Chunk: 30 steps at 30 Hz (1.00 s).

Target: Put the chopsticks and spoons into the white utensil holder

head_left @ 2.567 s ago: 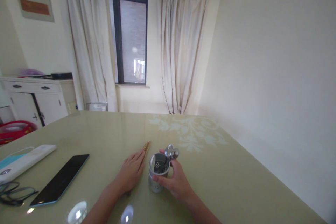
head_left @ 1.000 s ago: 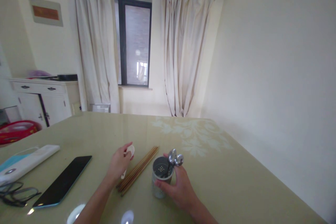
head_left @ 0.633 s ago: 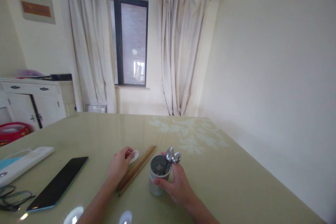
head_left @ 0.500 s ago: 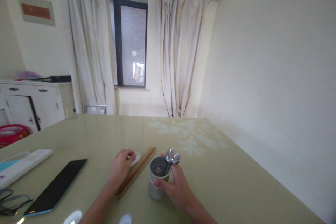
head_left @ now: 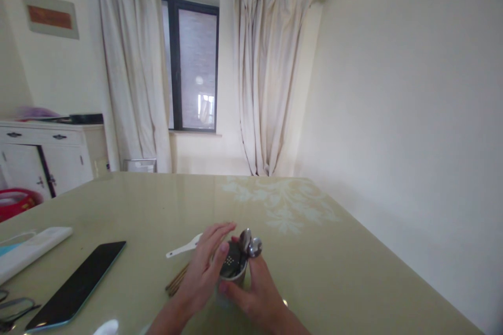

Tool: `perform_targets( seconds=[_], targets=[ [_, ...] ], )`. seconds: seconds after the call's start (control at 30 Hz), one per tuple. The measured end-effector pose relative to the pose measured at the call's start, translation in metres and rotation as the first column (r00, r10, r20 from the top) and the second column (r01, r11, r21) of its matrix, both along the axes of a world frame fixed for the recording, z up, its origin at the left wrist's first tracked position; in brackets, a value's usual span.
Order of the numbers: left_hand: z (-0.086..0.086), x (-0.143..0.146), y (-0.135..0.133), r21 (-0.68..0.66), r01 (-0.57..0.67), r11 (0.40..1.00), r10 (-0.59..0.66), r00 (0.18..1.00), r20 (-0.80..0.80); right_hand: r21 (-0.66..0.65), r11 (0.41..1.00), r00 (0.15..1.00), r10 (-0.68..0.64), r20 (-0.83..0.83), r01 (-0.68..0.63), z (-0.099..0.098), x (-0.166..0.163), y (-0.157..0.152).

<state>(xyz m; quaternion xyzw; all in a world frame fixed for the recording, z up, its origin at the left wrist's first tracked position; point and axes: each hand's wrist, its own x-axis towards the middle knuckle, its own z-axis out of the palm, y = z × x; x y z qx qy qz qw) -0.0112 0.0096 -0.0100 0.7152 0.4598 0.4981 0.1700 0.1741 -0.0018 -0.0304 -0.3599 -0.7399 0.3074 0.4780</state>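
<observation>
A perforated metal cutlery holder (head_left: 234,268) stands on the green table (head_left: 334,261), with two metal spoons (head_left: 250,244) sticking out of it. My right hand (head_left: 255,293) is wrapped round its near side. My left hand (head_left: 204,267) is against its left side, fingers stretched out and thumb at the rim. Brown chopsticks (head_left: 176,281) lie on the table and run under my left hand. A white ceramic spoon (head_left: 183,247) lies just left of my left fingers, apart from them.
A dark phone (head_left: 74,285), a long white case (head_left: 31,246) and glasses (head_left: 11,308) lie at the table's left. Behind stand a white cabinet (head_left: 43,152), a red basin (head_left: 15,201) and a curtained window (head_left: 192,63). A wall runs along the table's right side.
My left hand has let go of the white spoon, which now lies on the table, and has moved right over the chopsticks to the holder. My right hand stays on the holder.
</observation>
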Motion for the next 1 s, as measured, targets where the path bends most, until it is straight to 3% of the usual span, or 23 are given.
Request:
perform_targets(
  seconds=[0.23,0.47,0.63,0.77,1.0],
  targets=[
    [0.011,0.02,-0.016,-0.037,0.012,0.999,-0.014,0.998,-0.065,0.117,0.993,1.0,0.018,0.016,-0.019,0.008,-0.008,-0.005],
    [0.015,0.022,-0.014,-0.056,0.043,0.997,-0.038,0.996,0.079,0.141,0.989,0.999,0.029,0.03,-0.032,0.005,-0.01,-0.002],
    [0.013,0.02,-0.012,-0.106,0.126,0.986,-0.101,0.972,0.214,0.1,0.993,0.995,0.067,-0.078,-0.059,0.017,-0.011,-0.005],
    [0.009,0.018,-0.011,-0.155,0.115,0.981,-0.067,0.956,0.286,0.069,0.994,0.986,0.098,-0.133,-0.09,0.015,-0.008,-0.004],
    [0.012,0.023,-0.017,-0.002,0.09,0.996,-0.084,0.94,0.33,0.116,0.988,0.977,0.117,-0.177,-0.098,0.009,0.001,0.0]
  ],
)
